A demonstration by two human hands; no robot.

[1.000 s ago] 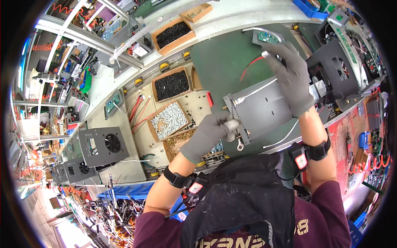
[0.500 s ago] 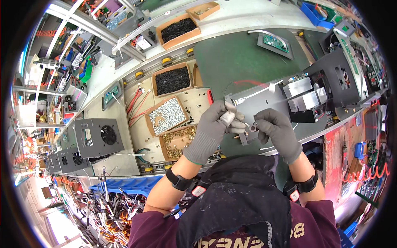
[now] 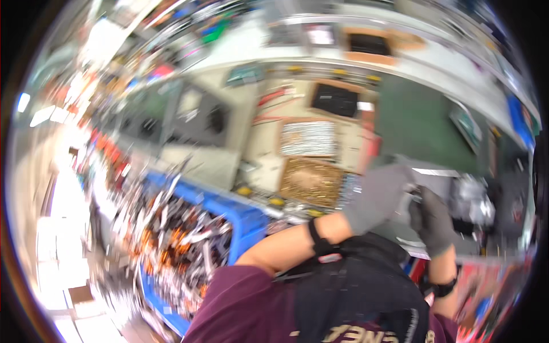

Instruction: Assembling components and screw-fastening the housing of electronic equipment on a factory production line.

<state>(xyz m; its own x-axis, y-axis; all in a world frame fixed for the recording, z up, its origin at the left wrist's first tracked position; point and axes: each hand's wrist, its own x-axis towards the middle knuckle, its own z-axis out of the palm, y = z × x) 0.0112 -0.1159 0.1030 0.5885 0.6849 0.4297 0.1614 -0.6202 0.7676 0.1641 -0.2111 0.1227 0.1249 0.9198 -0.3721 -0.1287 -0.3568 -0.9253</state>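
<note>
The picture is smeared by motion. Both my hands wear grey gloves and stay close together in front of me. My left hand (image 3: 378, 197) reaches in from the left, its fingers too blurred to read. My right hand (image 3: 433, 222) is beside it, with fingers curled in toward the left one; whatever lies between the fingertips is too smeared to name. Under and behind them lies a grey metal panel (image 3: 437, 180), joined on the right to a blurred silver component (image 3: 473, 201). A green work mat (image 3: 414, 114) spreads beyond.
Left of my hands are a cardboard box of brass-coloured parts (image 3: 282, 180), a box of silvery parts (image 3: 281, 137) and a box of black parts (image 3: 337, 86). A blue crate (image 3: 243, 231) full of wired parts stands lower left. Grey fan housings (image 3: 197, 123) sit farther left.
My view has swung left, so the bench and hands appear farther right and the blue crate shows more. A small ring-shaped part seen at my right fingertips is now lost in blur.
</note>
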